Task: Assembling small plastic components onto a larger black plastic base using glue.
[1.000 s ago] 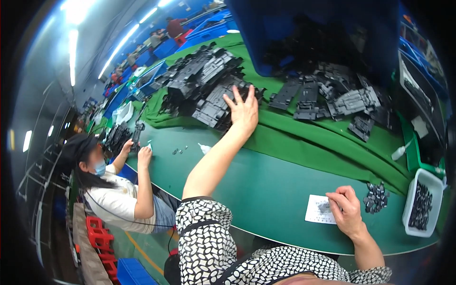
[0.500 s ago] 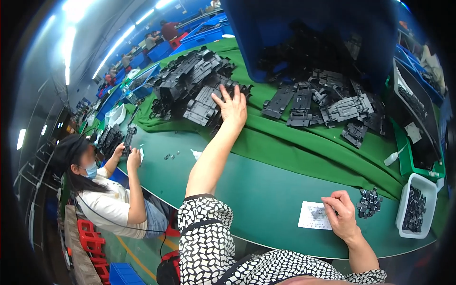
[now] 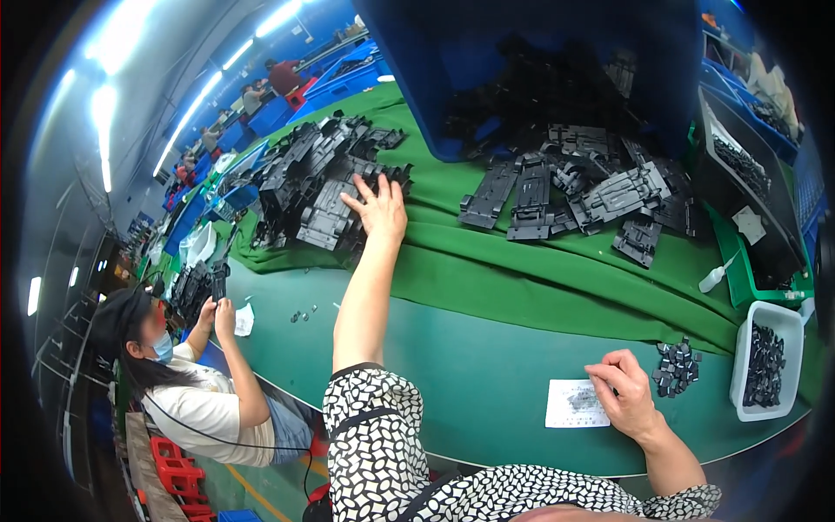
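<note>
My left hand (image 3: 380, 210) reaches far forward with its fingers spread, resting at the right side of a heap of black plastic chassis-like parts (image 3: 323, 213). It does not grip any of them. Near the front edge of the table, my right hand (image 3: 628, 398) is curled, thumb and fingertips drawn together; whatever may be between them is too small to make out. Under its fingers lies a white printed card (image 3: 570, 409). A small pile of little black pieces (image 3: 677, 367) sits just to the right of that hand.
A tipped blue bin (image 3: 417, 104) spills more black parts (image 3: 617, 196) onto green cloth (image 3: 487, 270). On the right stand a white tray (image 3: 744, 365) of small black pieces, a squeeze bottle (image 3: 713, 278) and a green crate (image 3: 739, 294). A co-worker (image 3: 191, 391) handles a black part at left.
The whole view has shifted a little, so the heap and my left hand appear further left and lower. My right hand keeps its pose by the card. The co-worker's hands have moved slightly.
</note>
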Motion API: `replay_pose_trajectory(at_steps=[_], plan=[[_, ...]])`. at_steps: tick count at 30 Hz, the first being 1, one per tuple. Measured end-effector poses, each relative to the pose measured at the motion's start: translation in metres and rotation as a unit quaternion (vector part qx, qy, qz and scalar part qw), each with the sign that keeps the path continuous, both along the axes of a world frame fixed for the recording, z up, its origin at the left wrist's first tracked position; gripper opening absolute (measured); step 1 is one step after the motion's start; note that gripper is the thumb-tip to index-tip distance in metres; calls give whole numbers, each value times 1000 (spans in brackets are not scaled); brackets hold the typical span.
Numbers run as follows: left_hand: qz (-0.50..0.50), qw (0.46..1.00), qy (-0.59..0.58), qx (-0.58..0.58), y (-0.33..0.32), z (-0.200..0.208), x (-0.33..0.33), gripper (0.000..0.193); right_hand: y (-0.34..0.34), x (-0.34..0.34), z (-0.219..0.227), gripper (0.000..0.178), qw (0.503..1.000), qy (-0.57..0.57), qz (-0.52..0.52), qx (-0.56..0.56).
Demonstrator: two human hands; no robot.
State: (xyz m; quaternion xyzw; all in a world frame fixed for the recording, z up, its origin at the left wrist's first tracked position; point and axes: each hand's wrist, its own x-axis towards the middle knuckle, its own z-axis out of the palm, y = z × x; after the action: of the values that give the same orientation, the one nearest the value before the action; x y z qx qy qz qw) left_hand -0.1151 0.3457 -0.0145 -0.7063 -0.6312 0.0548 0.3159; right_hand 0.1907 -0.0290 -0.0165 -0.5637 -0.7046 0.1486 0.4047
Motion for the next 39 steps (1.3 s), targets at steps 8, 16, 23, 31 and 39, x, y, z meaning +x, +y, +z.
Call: replay_pose_trajectory(at_steps=[8,16,23,31,39], plan=[[25,1000,-3,-18,14,4,-5,45,0,4,-2,17,1000,10,-22,-11],[43,999,7,-1,32,-7,-44,49,4,2,2,21,1000,-4,-2,21],[5,998,29,-49,24,-6,-32,55,-2,5,10,22,999,-10,3,41],[-42,995,-9,-85,0,-2,-29,52,-6,9,2,18,997,0,20,74],[-104,988,-90,-68,0,29,-8,59,-3,8,64,24,995,-32,76,60]])
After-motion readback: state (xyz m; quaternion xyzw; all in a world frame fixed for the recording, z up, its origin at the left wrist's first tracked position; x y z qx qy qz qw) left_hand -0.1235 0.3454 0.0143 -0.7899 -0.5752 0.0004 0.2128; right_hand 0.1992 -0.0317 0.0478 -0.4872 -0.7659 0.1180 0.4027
